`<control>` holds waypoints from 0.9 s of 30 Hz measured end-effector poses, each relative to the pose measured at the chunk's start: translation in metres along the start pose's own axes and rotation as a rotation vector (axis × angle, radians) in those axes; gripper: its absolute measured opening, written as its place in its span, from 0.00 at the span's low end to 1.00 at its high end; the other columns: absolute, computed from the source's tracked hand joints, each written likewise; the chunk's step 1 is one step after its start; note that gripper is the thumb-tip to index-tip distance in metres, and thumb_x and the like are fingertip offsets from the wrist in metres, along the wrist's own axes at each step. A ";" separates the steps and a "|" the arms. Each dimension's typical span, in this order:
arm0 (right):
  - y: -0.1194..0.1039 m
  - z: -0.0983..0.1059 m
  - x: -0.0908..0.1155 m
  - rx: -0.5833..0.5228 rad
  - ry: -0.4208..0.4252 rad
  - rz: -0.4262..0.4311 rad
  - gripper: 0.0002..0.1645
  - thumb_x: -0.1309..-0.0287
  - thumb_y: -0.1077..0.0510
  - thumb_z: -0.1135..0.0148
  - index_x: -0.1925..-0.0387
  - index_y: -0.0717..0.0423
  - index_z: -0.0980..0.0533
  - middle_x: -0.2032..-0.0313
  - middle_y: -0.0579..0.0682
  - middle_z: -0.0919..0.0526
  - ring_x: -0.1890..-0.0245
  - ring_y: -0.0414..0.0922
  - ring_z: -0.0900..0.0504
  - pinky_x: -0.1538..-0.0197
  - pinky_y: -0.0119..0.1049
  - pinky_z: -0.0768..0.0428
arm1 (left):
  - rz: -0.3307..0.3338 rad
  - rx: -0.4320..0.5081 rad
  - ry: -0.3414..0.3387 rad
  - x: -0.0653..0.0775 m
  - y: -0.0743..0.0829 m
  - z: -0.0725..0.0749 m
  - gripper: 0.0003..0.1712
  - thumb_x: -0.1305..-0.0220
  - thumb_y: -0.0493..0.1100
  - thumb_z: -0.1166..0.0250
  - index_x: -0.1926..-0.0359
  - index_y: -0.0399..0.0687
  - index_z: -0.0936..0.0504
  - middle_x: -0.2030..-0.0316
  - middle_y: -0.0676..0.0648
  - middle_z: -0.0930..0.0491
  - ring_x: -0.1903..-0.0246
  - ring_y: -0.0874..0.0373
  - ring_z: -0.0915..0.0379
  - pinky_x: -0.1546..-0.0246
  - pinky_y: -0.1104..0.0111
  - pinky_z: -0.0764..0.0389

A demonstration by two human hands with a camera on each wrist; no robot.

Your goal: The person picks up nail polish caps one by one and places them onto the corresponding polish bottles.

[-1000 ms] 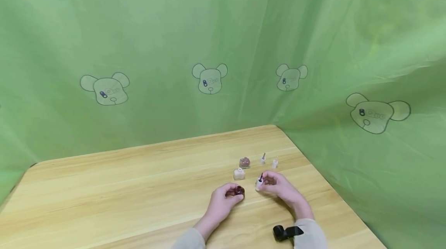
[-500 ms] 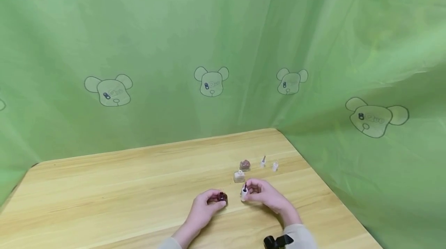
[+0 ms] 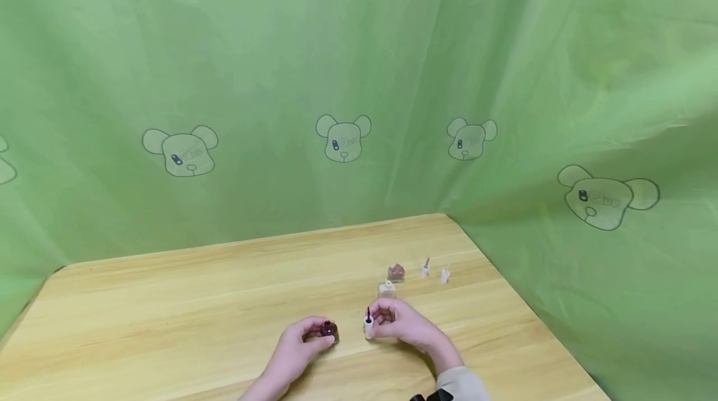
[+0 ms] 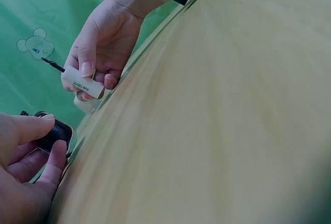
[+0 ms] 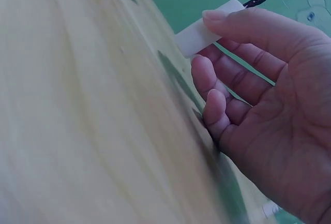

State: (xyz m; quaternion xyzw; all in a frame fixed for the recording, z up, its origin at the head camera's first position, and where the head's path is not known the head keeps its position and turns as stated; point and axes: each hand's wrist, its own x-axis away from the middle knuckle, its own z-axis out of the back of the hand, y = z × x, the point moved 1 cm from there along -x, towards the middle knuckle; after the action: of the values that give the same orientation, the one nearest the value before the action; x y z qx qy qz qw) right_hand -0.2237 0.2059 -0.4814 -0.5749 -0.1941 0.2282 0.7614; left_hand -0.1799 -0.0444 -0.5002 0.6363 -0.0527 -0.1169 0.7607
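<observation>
My left hand [image 3: 299, 346] grips a dark red nail polish bottle [image 3: 330, 330] between thumb and fingers; its neck is uncapped. The same bottle [image 4: 54, 135] looks nearly black in the left wrist view. To its right, my right hand [image 3: 405, 327] pinches a white nail polish cap [image 3: 368, 327] with the dark brush pointing up. In the right wrist view the thumb and fingers hold the white cap [image 5: 209, 27] by its sides, just over the table. A gap separates bottle and cap. Behind the right hand stands a clear, pale bottle [image 3: 387, 289], partly hidden by the fingers.
A pinkish bottle [image 3: 396, 272] stands beyond the pale one. Two more white caps [image 3: 425, 269] stand brush-up at its right. The wooden table [image 3: 185, 314] meets green curtains [image 3: 269, 189] at the back and right. A black device is strapped on the right sleeve.
Both hands have moved left and nearer across the table, carrying the dark red bottle and the white cap. The pale and pinkish bottles and the other caps stay where they were.
</observation>
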 end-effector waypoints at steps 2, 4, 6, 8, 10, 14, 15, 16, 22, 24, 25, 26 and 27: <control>-0.002 -0.004 -0.005 0.000 -0.008 -0.005 0.19 0.51 0.68 0.32 0.57 0.71 0.26 0.67 0.47 0.21 0.66 0.38 0.22 0.60 0.27 0.20 | 0.008 0.005 -0.004 0.002 0.000 0.006 0.20 0.43 0.42 0.30 0.51 0.38 0.18 0.56 0.42 0.15 0.57 0.58 0.21 0.56 0.79 0.22; -0.004 -0.009 -0.010 0.004 -0.014 -0.012 0.19 0.51 0.67 0.32 0.56 0.70 0.25 0.67 0.47 0.21 0.66 0.38 0.23 0.60 0.27 0.21 | 0.013 -0.005 -0.009 0.003 -0.001 0.011 0.20 0.43 0.43 0.30 0.51 0.38 0.18 0.56 0.42 0.15 0.57 0.59 0.21 0.55 0.79 0.22; -0.006 -0.013 -0.016 0.001 -0.020 -0.017 0.18 0.50 0.67 0.32 0.57 0.70 0.25 0.67 0.49 0.21 0.66 0.39 0.23 0.60 0.27 0.21 | 0.017 -0.019 -0.014 0.003 -0.002 0.016 0.20 0.43 0.44 0.30 0.51 0.39 0.18 0.56 0.43 0.15 0.58 0.60 0.21 0.56 0.78 0.22; -0.007 -0.017 -0.022 0.003 -0.025 -0.016 0.18 0.51 0.67 0.32 0.57 0.70 0.25 0.67 0.49 0.21 0.66 0.39 0.23 0.59 0.27 0.21 | 0.025 -0.037 -0.020 0.004 -0.004 0.022 0.21 0.43 0.45 0.29 0.50 0.40 0.18 0.56 0.44 0.15 0.58 0.61 0.21 0.56 0.78 0.22; -0.008 -0.020 -0.028 0.006 -0.027 -0.016 0.18 0.51 0.67 0.32 0.57 0.69 0.25 0.67 0.48 0.21 0.65 0.40 0.23 0.59 0.27 0.22 | 0.034 -0.047 -0.030 0.005 -0.006 0.028 0.21 0.43 0.46 0.29 0.50 0.40 0.18 0.57 0.44 0.15 0.59 0.61 0.21 0.56 0.78 0.22; -0.010 -0.027 -0.040 0.020 -0.019 -0.023 0.16 0.51 0.67 0.32 0.59 0.68 0.24 0.67 0.46 0.22 0.64 0.41 0.24 0.58 0.28 0.22 | 0.048 -0.022 -0.054 0.005 -0.008 0.039 0.23 0.43 0.44 0.30 0.49 0.37 0.20 0.56 0.42 0.16 0.59 0.60 0.21 0.57 0.78 0.21; -0.011 -0.028 -0.043 0.026 -0.018 -0.021 0.16 0.51 0.67 0.32 0.59 0.68 0.24 0.67 0.47 0.21 0.64 0.41 0.24 0.58 0.28 0.22 | 0.051 -0.009 -0.062 0.005 -0.008 0.042 0.23 0.42 0.44 0.30 0.48 0.36 0.20 0.56 0.41 0.16 0.59 0.60 0.21 0.58 0.78 0.21; -0.012 -0.029 -0.046 0.028 -0.018 -0.022 0.16 0.51 0.67 0.32 0.59 0.68 0.24 0.67 0.47 0.21 0.65 0.41 0.24 0.58 0.28 0.22 | 0.053 -0.001 -0.068 0.005 -0.008 0.045 0.24 0.42 0.43 0.30 0.48 0.35 0.21 0.56 0.40 0.16 0.59 0.59 0.21 0.58 0.78 0.20; -0.018 -0.036 -0.064 0.069 -0.027 -0.014 0.15 0.51 0.67 0.31 0.60 0.65 0.23 0.67 0.47 0.22 0.64 0.41 0.24 0.57 0.28 0.23 | 0.070 0.009 -0.074 0.005 -0.009 0.062 0.25 0.42 0.41 0.30 0.47 0.32 0.22 0.55 0.38 0.17 0.59 0.58 0.22 0.59 0.77 0.19; -0.019 -0.038 -0.069 0.092 -0.039 -0.005 0.15 0.51 0.66 0.31 0.60 0.64 0.23 0.67 0.47 0.21 0.64 0.40 0.24 0.56 0.28 0.23 | 0.077 0.018 -0.070 0.003 -0.010 0.068 0.25 0.42 0.40 0.31 0.46 0.31 0.23 0.54 0.38 0.17 0.59 0.58 0.22 0.59 0.76 0.18; -0.020 -0.038 -0.072 0.103 -0.045 0.004 0.15 0.51 0.66 0.31 0.60 0.63 0.23 0.67 0.48 0.21 0.64 0.40 0.24 0.56 0.28 0.23 | 0.082 0.025 -0.070 0.003 -0.011 0.070 0.25 0.42 0.40 0.31 0.46 0.30 0.23 0.54 0.38 0.17 0.59 0.57 0.22 0.59 0.75 0.17; -0.021 -0.038 -0.075 0.114 -0.049 0.014 0.14 0.51 0.66 0.31 0.60 0.63 0.23 0.67 0.48 0.21 0.65 0.40 0.24 0.56 0.28 0.23 | 0.086 0.029 -0.069 0.002 -0.011 0.073 0.26 0.42 0.40 0.31 0.46 0.30 0.24 0.54 0.37 0.18 0.59 0.57 0.21 0.59 0.74 0.17; -0.021 -0.038 -0.077 0.122 -0.055 0.024 0.14 0.51 0.66 0.31 0.60 0.64 0.23 0.66 0.49 0.21 0.65 0.39 0.24 0.56 0.28 0.23 | 0.088 0.028 -0.070 0.000 -0.011 0.076 0.26 0.42 0.40 0.31 0.46 0.29 0.24 0.54 0.37 0.18 0.59 0.57 0.21 0.59 0.73 0.16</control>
State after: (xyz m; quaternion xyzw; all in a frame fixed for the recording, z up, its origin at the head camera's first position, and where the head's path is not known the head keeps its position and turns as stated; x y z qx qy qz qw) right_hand -0.2631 0.1267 -0.4734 -0.5234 -0.1936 0.2644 0.7865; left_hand -0.1982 -0.1185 -0.4973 0.6395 -0.1086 -0.1047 0.7539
